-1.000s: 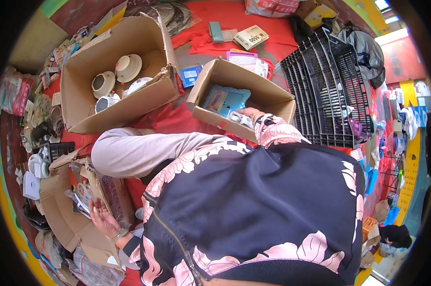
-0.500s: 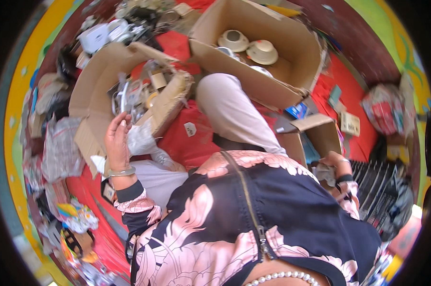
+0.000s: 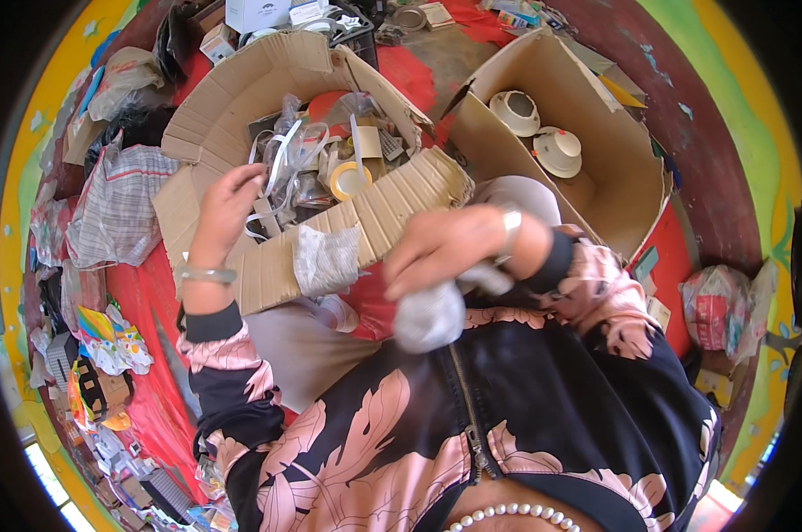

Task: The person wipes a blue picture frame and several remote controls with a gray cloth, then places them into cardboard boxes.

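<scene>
Ok so from where I'm standing, right hand [image 3: 454, 241] is out in front of the floral jacket [image 3: 560, 390], back of it facing up, fingers half curled over a whitish crumpled bundle [image 3: 429, 317]. Pretty blurry tbh, can't tell how tight the grip is, but the bundle's right under those fingers, near the jacket's zip [image 3: 465, 399].

Left hand [image 3: 225, 208] is up at the side of the open carton [image 3: 228, 102], thumb & fingers bunched close together, tips right by a white strap [image 3: 281, 160]. Can't tell if it's got hold of anything.

Carton's full of jumble, incl. a yellow tape roll [image 3: 351, 181]. Wrinkly whitish pouch [image 3: 327, 260] lies on the near flap [image 3: 401, 204], btwn the hands. Second box [image 3: 627, 164] is off to the right w/ two white cup-shaped pieces [image 3: 558, 152] in it. Red sheeting [image 3: 144, 301] on the floor, plaid bag [image 3: 117, 208] over left, pale bangle [image 3: 208, 275] on the left wrist, silvery bracelet [image 3: 510, 232] on the right.
</scene>
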Motion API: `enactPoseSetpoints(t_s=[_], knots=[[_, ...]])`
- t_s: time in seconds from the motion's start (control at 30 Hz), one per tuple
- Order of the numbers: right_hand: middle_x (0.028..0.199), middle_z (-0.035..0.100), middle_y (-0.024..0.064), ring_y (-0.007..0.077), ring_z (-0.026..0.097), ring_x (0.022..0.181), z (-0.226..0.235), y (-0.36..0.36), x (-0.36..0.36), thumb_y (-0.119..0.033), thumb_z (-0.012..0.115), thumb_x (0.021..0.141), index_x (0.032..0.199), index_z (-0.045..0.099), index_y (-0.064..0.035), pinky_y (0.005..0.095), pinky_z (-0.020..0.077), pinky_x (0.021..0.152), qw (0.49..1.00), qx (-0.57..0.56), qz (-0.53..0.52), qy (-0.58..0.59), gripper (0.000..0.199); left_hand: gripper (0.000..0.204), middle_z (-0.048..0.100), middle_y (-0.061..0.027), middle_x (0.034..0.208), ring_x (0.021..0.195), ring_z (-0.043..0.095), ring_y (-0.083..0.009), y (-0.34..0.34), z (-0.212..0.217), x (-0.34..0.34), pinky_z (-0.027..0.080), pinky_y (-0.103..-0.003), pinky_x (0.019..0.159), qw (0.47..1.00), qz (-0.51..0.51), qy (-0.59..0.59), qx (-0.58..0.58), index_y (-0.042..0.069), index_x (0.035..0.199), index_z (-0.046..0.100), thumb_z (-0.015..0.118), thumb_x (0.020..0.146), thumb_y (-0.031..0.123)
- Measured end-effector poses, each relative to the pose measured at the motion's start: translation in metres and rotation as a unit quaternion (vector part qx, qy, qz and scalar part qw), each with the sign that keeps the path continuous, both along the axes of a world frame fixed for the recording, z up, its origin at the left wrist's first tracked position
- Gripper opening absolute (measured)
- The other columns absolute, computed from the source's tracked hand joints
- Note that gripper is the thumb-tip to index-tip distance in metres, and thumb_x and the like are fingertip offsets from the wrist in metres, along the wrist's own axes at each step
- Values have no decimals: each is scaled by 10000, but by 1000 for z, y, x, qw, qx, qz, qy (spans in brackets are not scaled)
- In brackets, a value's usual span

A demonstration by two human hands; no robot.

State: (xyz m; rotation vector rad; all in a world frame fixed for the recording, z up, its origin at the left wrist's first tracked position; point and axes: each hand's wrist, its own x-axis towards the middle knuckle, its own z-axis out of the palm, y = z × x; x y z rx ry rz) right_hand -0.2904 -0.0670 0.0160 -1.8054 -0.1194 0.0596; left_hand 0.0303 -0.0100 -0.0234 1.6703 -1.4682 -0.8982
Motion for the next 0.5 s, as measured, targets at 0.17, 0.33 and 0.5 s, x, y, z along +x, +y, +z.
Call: enactPoseSetpoints(t_s=[0.17,0.33,0.5], knots=[[701,626,174,355,604,678,-77,38,66,-283,513,840,757,654,-50,442,462,620,964,-236,121,32,285,347,598,-23,985,884,536,-102,-78,-68,-16,428,-234,779,984,-20,56,170,11,1124,570,576,878,257],[799,668,136,322,638,793,-87,45,65,-211,539,773,844,699,-82,421,492,665,933,-303,144,131,218,498,562,-53,828,666,493,-107,-164,-185,-30,404,-249,573,966,-38,21,254,-18,1067,568,637,807,401],[841,673,115,278,648,825,-91,40,49,-154,580,733,831,703,-88,373,506,671,933,-337,103,69,171,632,623,-170,1013,887,607,-262,-200,-251,-52,459,-343,805,969,39,-82,229,-82,1114,538,688,736,403]])
